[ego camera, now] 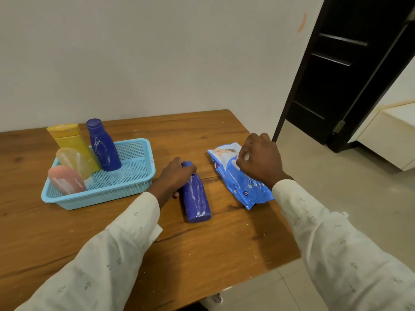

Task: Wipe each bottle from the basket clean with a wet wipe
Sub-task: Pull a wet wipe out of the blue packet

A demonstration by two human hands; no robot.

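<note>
A: What was hard to see?

B: Your right hand (260, 159) covered the top of the blue wipes pack (241, 176). Its fingers were curled, pinching something white there. I could not tell if a wipe was out.

A: And your left hand (177, 175)?

B: It held the neck of one dark blue bottle (197, 196), lying flat on the surface (202, 248) between the basket (101, 189) and the pack.

A: How many bottles did you have?

B: Five. Four were in the light blue basket: one blue (102, 145), one yellow (69, 136), one see-through yellow (75, 161), one pink (66, 179). All had white smears.
</note>
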